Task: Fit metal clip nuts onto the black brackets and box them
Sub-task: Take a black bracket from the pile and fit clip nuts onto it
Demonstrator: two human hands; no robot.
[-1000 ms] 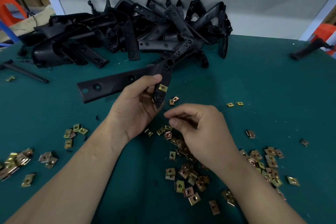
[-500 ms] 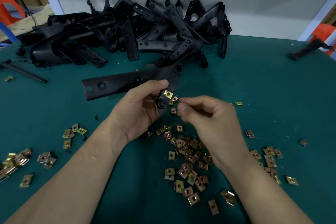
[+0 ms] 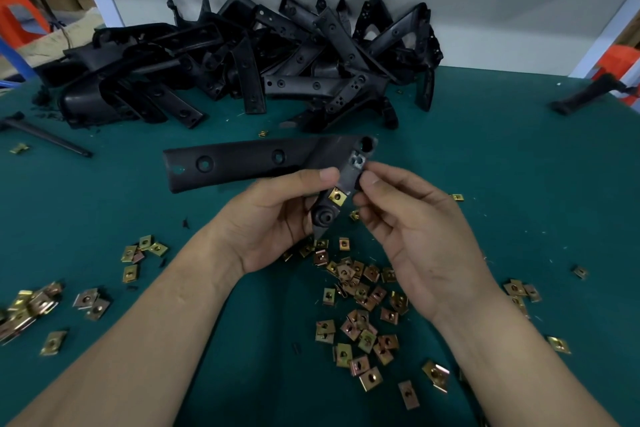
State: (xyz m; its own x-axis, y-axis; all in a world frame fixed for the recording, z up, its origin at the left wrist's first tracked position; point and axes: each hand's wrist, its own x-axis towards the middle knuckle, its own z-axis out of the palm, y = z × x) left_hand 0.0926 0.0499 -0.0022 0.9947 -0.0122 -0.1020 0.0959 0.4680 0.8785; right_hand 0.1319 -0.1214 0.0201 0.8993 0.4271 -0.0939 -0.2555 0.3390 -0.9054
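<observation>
- Teal matting covers the table (image 3: pixel 502 166) from edge to edge in my head view, and everything else lies on it or is held over it.
- Black brackets are heaped in a tangled pile (image 3: pixel 277 55) along the far side, against the pale wall.
- One long bracket (image 3: pixel 242 161) is held clear of the mat at the middle of my view. Its flat arm with round holes runs out to the left, and its shorter leg points down toward the person.
- A lone black part (image 3: pixel 585 97) lies well apart at the far right, and a thin black rod (image 3: pixel 45 135) lies at the far left.
- I see the left hand (image 3: pixel 273 218) gripping the held bracket where the two legs meet, thumb laid across the front and fingers curled behind.
- I see the right hand (image 3: pixel 415 229) just beside it, its thumb and forefinger pinching a silvery clip nut (image 3: pixel 358 160) at the bracket's edge, just below the big hole at the top end.
- Loose clip nuts (image 3: pixel 363 315) are scattered on the mat under and between both wrists, brass and copper toned.
- Smaller clusters of nuts (image 3: pixel 31 305) sit near the left edge.
- A brass clip nut (image 3: pixel 337 196) is already seated on the bracket's lower leg, between the two thumbs.
</observation>
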